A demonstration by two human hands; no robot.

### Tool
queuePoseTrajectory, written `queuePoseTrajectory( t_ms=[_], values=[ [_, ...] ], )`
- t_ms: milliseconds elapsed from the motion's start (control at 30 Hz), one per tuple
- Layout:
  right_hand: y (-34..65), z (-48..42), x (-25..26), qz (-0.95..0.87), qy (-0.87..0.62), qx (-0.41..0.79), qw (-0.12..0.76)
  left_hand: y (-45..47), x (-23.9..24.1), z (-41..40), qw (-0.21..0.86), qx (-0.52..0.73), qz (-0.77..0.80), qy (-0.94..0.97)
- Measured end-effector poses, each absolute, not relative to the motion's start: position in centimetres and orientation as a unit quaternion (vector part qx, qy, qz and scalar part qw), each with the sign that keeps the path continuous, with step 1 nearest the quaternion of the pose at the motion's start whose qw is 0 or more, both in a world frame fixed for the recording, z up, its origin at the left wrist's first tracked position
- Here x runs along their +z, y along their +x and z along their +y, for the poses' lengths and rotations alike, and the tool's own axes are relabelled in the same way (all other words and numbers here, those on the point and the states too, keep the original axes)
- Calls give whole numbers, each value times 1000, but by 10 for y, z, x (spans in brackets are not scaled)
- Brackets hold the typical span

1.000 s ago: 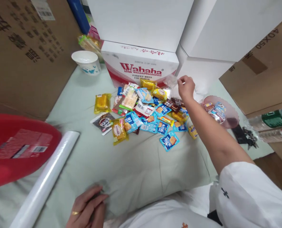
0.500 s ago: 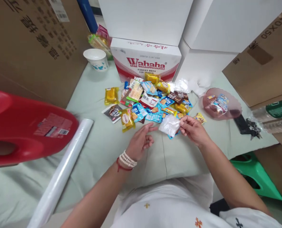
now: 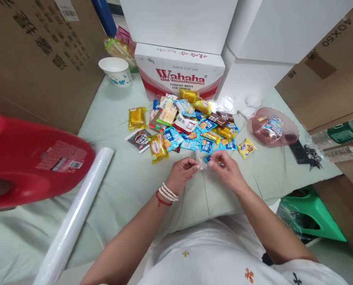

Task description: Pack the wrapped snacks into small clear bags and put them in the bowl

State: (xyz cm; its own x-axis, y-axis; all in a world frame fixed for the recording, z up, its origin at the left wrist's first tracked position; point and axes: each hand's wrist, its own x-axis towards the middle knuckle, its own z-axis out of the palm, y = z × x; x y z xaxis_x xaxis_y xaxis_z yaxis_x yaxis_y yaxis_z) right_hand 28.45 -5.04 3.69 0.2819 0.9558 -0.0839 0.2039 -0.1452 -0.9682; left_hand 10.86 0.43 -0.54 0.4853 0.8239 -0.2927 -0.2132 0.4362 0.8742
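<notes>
"Wahaha PURIFIED WATER" on the white-red box point(image 3: 180, 75), "40X50" on the right-side carton point(image 3: 315, 85)

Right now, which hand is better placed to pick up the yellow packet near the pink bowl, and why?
Probably the right hand: it is nearer the yellow packet, while the left hand, farther off, pinches the clear bag. Whether the right also grips it is unclear.

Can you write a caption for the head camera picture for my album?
The left hand pinches a clear plastic bag near the right hand, before a heap of wrapped snacks.
</notes>
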Motion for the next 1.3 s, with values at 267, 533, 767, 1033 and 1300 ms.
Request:
queuePoseTrajectory(
  t_ms=[267, 533, 767, 1033, 1300],
  values=[
    [301, -41, 33, -343, -597, 496, 529, 95, -7, 16, 747, 392, 385, 373],
    [334, -58, 41, -339, -595, 472, 555, 93, -4, 20, 719, 405, 380, 418],
    [319, -61, 25, -344, -666, 397, 529, 88, -2, 21, 722, 423, 351, 420],
    [284, -35, 6, -397, -641, 477, 451, 85, 2, 19, 768, 398, 313, 393],
    [366, -61, 28, -277, -681, 321, 598, 81, -3, 27, 837, 417, 221, 278]
  ],
)
